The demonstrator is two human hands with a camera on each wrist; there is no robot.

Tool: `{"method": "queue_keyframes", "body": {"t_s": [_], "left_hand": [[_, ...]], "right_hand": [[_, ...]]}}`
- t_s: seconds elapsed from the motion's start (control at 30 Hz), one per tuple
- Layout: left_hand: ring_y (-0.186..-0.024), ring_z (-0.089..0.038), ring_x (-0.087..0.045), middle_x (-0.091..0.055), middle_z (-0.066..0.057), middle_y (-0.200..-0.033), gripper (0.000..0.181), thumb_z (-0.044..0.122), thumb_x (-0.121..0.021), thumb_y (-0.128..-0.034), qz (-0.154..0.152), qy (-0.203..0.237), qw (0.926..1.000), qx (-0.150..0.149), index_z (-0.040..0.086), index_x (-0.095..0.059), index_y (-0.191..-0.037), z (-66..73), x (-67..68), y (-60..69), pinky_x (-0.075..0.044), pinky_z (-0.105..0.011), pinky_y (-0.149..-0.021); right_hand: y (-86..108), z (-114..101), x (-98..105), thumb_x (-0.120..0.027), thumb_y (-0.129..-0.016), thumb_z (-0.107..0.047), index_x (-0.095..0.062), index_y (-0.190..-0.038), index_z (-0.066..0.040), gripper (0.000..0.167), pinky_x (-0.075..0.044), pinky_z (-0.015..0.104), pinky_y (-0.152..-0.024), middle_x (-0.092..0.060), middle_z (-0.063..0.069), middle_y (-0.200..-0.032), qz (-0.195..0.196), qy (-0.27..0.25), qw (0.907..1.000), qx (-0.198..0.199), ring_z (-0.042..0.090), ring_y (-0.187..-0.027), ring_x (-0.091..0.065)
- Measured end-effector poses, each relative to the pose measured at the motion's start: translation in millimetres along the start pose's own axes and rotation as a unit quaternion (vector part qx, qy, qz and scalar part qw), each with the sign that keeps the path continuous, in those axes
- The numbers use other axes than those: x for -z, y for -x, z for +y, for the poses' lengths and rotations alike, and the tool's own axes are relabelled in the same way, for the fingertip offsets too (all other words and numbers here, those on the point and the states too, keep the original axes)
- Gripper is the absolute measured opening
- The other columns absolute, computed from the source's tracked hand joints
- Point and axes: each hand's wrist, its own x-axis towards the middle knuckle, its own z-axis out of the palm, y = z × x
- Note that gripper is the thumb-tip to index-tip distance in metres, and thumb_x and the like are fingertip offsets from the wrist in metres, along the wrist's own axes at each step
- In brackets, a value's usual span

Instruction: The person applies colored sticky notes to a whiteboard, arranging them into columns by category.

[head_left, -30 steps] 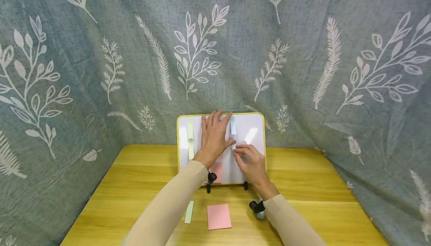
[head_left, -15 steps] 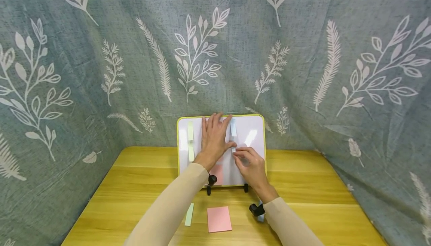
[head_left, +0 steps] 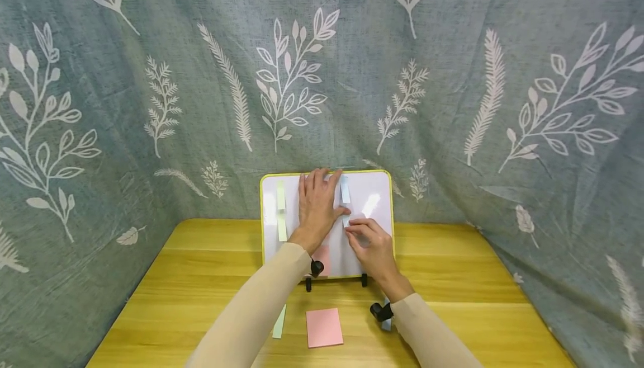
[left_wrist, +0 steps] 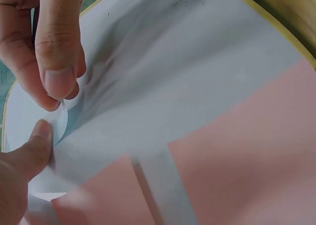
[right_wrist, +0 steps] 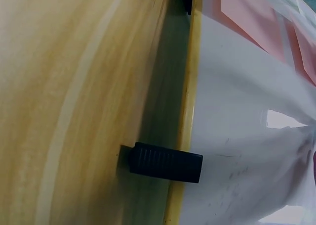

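A whiteboard (head_left: pixel 329 189) with a yellow rim stands upright on the table. My left hand (head_left: pixel 318 206) lies spread against it, fingers straight, reaching the top edge. The left thumb (left_wrist: pixel 34 153) presses at a pale blue sticky strip (left_wrist: pixel 60 128), whose free end curls away from the board. My right hand (head_left: pixel 374 248) pinches that free end between thumb and fingers. Another blue strip (head_left: pixel 345 190) is stuck just above. Pink sticky notes (left_wrist: pixel 247 146) on the board are partly hidden behind my left arm in the head view.
Two light green strips (head_left: pixel 281 196) hang on the board's left side. Black feet (right_wrist: pixel 165 162) support its lower edge. On the wooden table (head_left: pixel 453 278) lie a pink sticky pad (head_left: pixel 324 328), a green strip pad (head_left: pixel 279 323) and a blue one (head_left: pixel 386 323), partly covered by my right wrist camera.
The head view has shifted slightly. My left hand stays in place on the board. My right hand keeps its pinch on the blue strip with hardly any movement.
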Motion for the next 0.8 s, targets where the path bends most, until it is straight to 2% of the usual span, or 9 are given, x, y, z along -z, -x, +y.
{"method": "queue_keyframes", "body": {"t_s": [0.17,0.27,0.4,0.6,0.8], "left_hand": [[-0.165,-0.032,-0.046,-0.056,-0.005,-0.168,0.103,0.057,-0.102,-0.0826,0.008,0.011,0.9999,0.007,0.033,-0.055,-0.171,-0.9,-1.2,-1.1,-0.026,-0.062,-0.146],[-0.165,-0.032,-0.046,-0.056,-0.005,-0.169,0.100,0.056,-0.102,-0.0848,0.007,0.017,0.9998,0.009,0.033,-0.056,-0.171,-0.6,-1.9,-2.0,-0.026,-0.062,-0.146],[-0.165,-0.033,-0.046,-0.056,-0.005,-0.169,0.099,0.054,-0.102,-0.0858,0.006,0.022,0.9997,0.007,0.033,-0.056,-0.171,-0.9,-1.8,-2.2,-0.025,-0.062,-0.147],[-0.164,-0.033,-0.048,-0.056,-0.005,-0.170,0.100,0.054,-0.102,-0.0851,0.006,0.017,0.9998,-0.005,0.032,-0.056,-0.171,-1.9,0.2,-1.8,-0.026,-0.062,-0.146],[-0.167,-0.033,-0.046,-0.053,-0.005,-0.174,0.104,0.053,-0.102,-0.0855,-0.015,0.008,0.9997,-0.015,0.033,-0.051,-0.175,-5.7,5.3,-1.4,-0.025,-0.062,-0.147]], "right_hand": [[1.0,1.0,-1.9,-0.095,-0.091,0.008,-0.089,-0.104,-0.002,0.017,-0.064,0.019,-0.100,-0.085,0.014,-0.114,-0.001,0.008,1.0000,0.002,0.033,-0.106,-0.085],[1.6,1.7,-1.9,-0.095,-0.091,0.008,-0.089,-0.104,-0.002,0.017,-0.064,0.020,-0.100,-0.085,0.013,-0.115,-0.002,0.013,0.9999,0.001,0.032,-0.105,-0.085],[1.7,2.0,-2.2,-0.094,-0.092,0.007,-0.089,-0.104,-0.003,0.017,-0.064,0.021,-0.100,-0.084,0.012,-0.115,-0.004,0.018,0.9998,-0.001,0.031,-0.106,-0.085],[1.9,2.4,-1.8,-0.095,-0.093,0.005,-0.089,-0.105,-0.004,0.016,-0.068,0.031,-0.097,-0.084,0.012,-0.116,-0.008,0.025,0.9997,0.000,0.032,-0.106,-0.085],[2.0,1.8,-1.6,-0.094,-0.094,0.005,-0.089,-0.106,-0.004,0.016,-0.064,0.021,-0.102,-0.084,0.013,-0.116,-0.013,0.021,0.9997,-0.005,0.033,-0.107,-0.084]]}}
